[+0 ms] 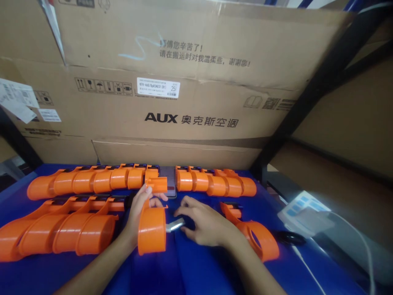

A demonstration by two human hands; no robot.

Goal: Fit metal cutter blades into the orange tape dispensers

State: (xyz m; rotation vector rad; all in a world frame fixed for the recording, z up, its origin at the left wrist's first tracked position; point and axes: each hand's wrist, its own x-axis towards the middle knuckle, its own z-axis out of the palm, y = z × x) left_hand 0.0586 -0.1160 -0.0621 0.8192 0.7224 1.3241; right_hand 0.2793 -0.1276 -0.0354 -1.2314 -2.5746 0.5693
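Note:
My left hand [138, 211] is closed on an orange plastic part [152, 233], which has a round, cup-like body and a short upper arm. Just right of it, my right hand [205, 223] curls around a small dark tool with a flat, silvery metal end [176, 225]. That metal end points at the side of the orange part; whether they touch I cannot tell. The tool's exact kind is unclear, as the fingers cover much of it. Another orange part [264, 241] lies beside my right forearm, on the blue surface [196, 274].
Similar orange parts with black inserts stand in rows at the back left [82, 180], back right [216, 184] and near left [95, 233]. A phone-like slab [168, 174] lies between the back rows. Behind rises a large cardboard box [190, 102]. At right are a black frame post [294, 114] and white cables.

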